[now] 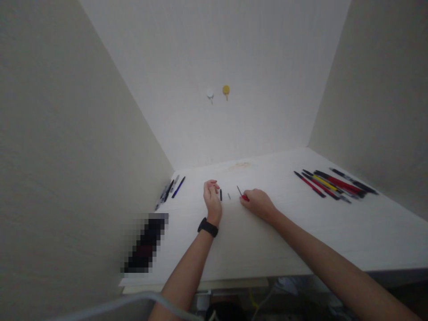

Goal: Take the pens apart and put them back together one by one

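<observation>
My left hand [211, 195], with a black watch [208, 227] on its wrist, rests on the white table. Its fingers are loosely bent and apart, and I see nothing held in them. Just right of them lies a short black pen part [221, 195]. A tiny grey piece, perhaps a spring [229, 196], lies between the two hands. My right hand [259, 203] is closed around a red pen barrel [245, 197]. From that barrel a thin dark rod [239, 190] sticks out up and to the left. The palm hides the barrel's other end.
Several red, yellow and black pens [329, 183] lie in a group on the right of the table [247, 240]. More pens, one of them blue [178, 187], lie by the left wall. A pixelated dark object [147, 243] is at front left. Two hooks [226, 90] hang on the back wall.
</observation>
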`<state>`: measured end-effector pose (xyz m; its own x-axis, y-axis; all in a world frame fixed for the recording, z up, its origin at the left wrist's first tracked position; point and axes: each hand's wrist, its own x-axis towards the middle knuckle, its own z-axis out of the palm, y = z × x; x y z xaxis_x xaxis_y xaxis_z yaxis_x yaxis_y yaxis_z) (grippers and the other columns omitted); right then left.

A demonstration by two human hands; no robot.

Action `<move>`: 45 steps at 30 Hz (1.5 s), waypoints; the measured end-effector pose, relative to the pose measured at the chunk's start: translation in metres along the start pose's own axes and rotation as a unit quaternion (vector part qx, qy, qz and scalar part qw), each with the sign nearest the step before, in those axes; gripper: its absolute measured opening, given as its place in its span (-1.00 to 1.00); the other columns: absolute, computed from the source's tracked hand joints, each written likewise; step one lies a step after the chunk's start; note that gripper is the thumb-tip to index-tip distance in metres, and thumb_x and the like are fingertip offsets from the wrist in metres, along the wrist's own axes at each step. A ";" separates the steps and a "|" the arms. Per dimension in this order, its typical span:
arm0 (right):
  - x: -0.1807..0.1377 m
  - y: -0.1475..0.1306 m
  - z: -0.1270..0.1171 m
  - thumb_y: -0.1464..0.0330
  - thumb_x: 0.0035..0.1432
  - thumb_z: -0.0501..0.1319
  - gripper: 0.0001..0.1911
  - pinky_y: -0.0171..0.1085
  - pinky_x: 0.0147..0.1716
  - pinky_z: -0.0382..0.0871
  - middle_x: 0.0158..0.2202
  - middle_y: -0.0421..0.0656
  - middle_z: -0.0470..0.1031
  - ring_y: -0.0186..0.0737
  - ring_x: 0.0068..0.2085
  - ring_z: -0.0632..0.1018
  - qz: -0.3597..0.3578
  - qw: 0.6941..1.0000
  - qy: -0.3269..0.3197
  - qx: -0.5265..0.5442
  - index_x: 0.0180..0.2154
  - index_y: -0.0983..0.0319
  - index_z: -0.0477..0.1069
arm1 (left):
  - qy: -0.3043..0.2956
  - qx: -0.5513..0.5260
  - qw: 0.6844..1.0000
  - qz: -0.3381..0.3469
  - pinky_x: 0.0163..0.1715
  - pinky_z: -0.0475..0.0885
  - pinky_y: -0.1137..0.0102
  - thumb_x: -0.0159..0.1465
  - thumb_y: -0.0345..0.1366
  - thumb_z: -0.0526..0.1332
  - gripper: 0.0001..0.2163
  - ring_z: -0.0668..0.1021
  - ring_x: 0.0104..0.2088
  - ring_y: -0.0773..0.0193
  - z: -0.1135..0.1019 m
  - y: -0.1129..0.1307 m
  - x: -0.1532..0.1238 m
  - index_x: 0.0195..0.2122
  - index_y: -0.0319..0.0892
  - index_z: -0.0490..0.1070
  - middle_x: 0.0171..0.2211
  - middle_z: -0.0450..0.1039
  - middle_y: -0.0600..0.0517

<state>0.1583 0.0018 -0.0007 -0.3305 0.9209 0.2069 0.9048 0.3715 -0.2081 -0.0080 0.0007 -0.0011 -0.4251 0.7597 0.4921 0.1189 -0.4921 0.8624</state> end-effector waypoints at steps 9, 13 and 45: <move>0.006 0.011 0.005 0.14 0.27 0.01 -0.55 -0.29 -0.49 0.01 -0.59 -0.14 0.37 -0.29 -0.53 0.31 0.033 0.971 0.107 0.209 -0.58 0.23 0.30 | -0.018 0.006 1.000 0.002 -0.42 0.24 0.42 0.37 -0.01 -0.06 -0.67 0.29 -0.48 0.34 -0.001 0.000 -0.001 -0.30 -0.13 0.31 -0.48 0.21 0.08; 0.009 0.017 0.006 0.03 0.22 0.04 -0.56 -0.32 -0.51 0.11 -0.62 -0.22 0.29 -0.31 -0.54 0.31 0.059 0.903 0.160 0.395 -0.51 0.22 0.30 | -0.033 -0.007 0.999 -0.007 -0.43 0.24 0.43 0.37 -0.01 -0.06 -0.67 0.29 -0.48 0.35 0.000 -0.001 -0.001 -0.30 -0.15 0.31 -0.48 0.22 0.08; 0.006 0.011 0.005 0.04 0.10 0.24 -0.63 -0.36 -0.58 -0.10 -0.56 -0.35 0.11 -0.42 -0.58 0.06 -0.079 0.673 -0.081 0.731 -0.32 0.16 0.19 | -0.245 0.005 0.969 -0.009 -0.39 0.26 0.46 0.24 -0.14 0.24 -0.68 0.36 -0.40 0.36 -0.001 0.005 -0.003 -0.02 -0.13 0.47 -0.33 0.37 0.02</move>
<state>0.1649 0.0119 -0.0063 -0.5244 0.8125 0.2546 -0.3359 0.0774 -0.9387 -0.0074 -0.0047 0.0017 0.0501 0.8797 0.4728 0.1263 -0.4752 0.8708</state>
